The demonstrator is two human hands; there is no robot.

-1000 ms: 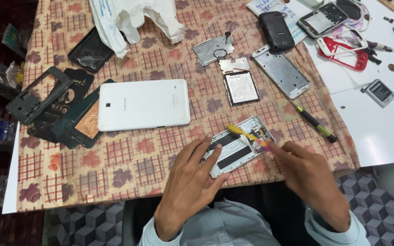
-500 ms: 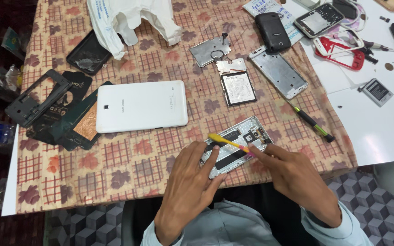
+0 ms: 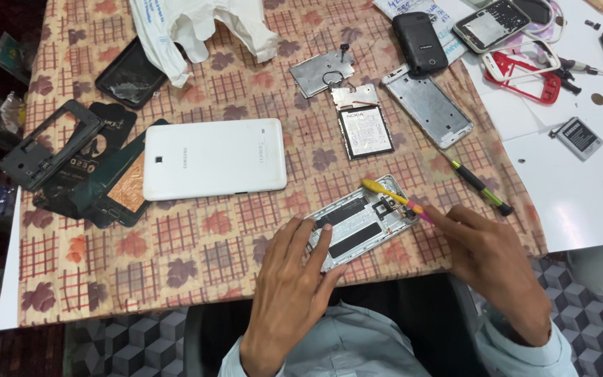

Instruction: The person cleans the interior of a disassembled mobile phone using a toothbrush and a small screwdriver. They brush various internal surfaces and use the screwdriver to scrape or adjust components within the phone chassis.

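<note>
Under the left hand [image 3: 294, 286], head view: opened phone frame [image 3: 361, 222] lies flat near the desk [image 3: 197, 230] front edge. Left grip is spread, fingertips pressing the frame's near end, clamped on nothing. Right hand [image 3: 493, 262] sits just right of the frame, grip pinched on a yellow tool with pink handle [image 3: 393, 195]; its tip rests over the frame's top end. Beyond the left hand: white tablet [image 3: 214, 158], face down. Beyond the right: green screwdriver [image 3: 476, 183], loose battery [image 3: 364, 130].
</note>
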